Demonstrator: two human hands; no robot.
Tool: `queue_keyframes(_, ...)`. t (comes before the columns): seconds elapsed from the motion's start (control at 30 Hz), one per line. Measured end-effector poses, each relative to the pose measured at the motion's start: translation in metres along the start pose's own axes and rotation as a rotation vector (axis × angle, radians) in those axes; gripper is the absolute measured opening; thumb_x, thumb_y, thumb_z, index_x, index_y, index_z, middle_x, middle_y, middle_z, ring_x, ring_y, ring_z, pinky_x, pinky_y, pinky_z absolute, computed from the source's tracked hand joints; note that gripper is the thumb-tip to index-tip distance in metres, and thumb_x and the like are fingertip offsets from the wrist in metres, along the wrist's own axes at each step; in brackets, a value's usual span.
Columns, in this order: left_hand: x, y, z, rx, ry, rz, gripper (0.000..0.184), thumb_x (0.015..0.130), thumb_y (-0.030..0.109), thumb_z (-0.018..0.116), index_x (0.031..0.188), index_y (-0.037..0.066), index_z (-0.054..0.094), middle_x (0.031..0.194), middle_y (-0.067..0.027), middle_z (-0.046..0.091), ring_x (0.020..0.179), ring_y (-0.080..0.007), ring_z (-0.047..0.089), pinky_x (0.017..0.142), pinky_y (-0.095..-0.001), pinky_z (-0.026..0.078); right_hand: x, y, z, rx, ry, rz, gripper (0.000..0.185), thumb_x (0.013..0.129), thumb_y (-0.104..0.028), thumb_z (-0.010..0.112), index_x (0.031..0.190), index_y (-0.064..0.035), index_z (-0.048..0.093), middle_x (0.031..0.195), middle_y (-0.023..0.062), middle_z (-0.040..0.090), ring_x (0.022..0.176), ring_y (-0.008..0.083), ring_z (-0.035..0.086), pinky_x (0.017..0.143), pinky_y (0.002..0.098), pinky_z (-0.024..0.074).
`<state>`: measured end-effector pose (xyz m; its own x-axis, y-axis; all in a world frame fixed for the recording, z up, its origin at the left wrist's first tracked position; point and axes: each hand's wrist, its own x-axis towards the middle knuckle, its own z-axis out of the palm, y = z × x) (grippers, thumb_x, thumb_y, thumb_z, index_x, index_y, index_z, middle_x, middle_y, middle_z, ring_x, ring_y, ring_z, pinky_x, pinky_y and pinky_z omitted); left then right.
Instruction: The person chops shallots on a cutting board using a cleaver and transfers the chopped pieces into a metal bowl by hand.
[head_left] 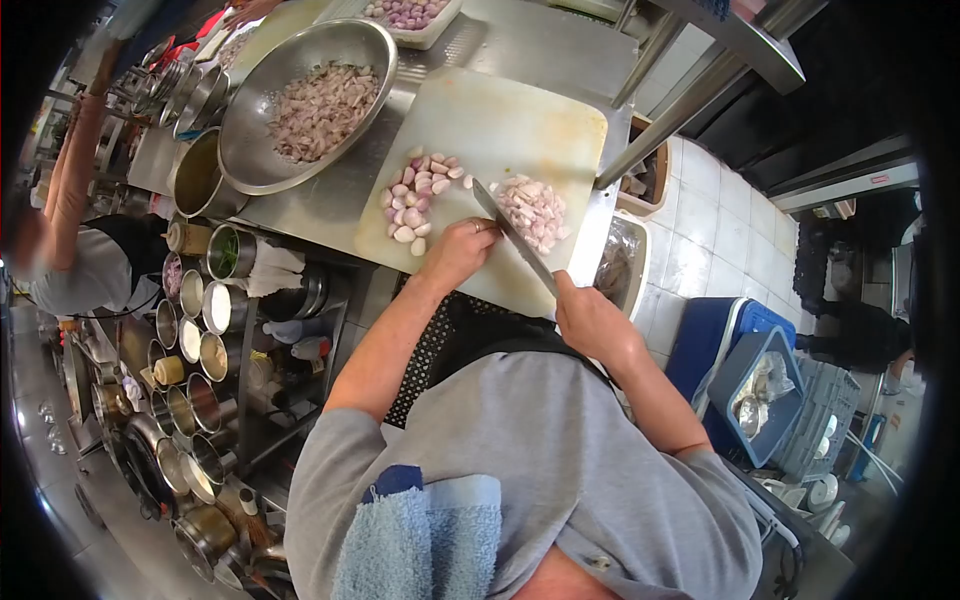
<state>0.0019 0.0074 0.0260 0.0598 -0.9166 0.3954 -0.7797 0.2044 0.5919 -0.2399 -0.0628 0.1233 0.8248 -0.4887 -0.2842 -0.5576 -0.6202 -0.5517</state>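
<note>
On a white cutting board point(500, 110) lie whole peeled shallots point(415, 190) to the left and a heap of cut shallots point(535, 212) to the right. My right hand point(597, 322) is wrapped round the handle of a kitchen knife point(522, 243), its blade slanting up and left between the two piles. Close against the blade, my left hand point(462, 252) has its fingers curled down at the board. What lies under those fingertips is hidden. A large metal bowl point(240, 130) of cut shallots stands left of the board, tilted.
A white tray point(430, 38) of shallots sits at the back of the steel table point(510, 40). Several metal pots point(215, 305) fill a rack on the left, near another person point(85, 265). To the right are a metal post point(680, 115), a bin point(632, 255) and blue crates point(745, 400).
</note>
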Motion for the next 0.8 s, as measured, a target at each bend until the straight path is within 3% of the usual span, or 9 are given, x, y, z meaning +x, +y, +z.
queue_keyframes(0.63, -0.002, -0.001, 0.002, 0.007, 0.043, 0.043, 0.015, 0.078, -0.004, 0.067, 0.093, 0.001, 0.069, 0.097, -0.0131, 0.071, 0.089, -0.0299, 0.068, 0.078, -0.0374, 0.057, -0.009, -0.001, -0.004, 0.053, -0.006, 0.002, 0.016, 0.092, -0.006, 0.049, 0.102, 0.0047, 0.042, 0.071, 0.0341, 0.061, 0.072, 0.0516, 0.063, 0.071, 0.0597, 0.0476)
queue_keyframes(0.8, -0.002, 0.001, 0.002, -0.005, 0.037, 0.015, 0.015, 0.08, -0.003, 0.065, 0.094, 0.001, 0.07, 0.097, -0.0128, 0.07, 0.09, -0.0301, 0.069, 0.079, -0.0372, 0.056, 0.018, 0.014, 0.01, 0.096, 0.064, -0.012, 0.024, 0.095, -0.012, 0.052, 0.112, 0.0032, 0.045, 0.075, 0.0325, 0.062, 0.077, 0.0523, 0.061, 0.071, 0.0584, 0.0457)
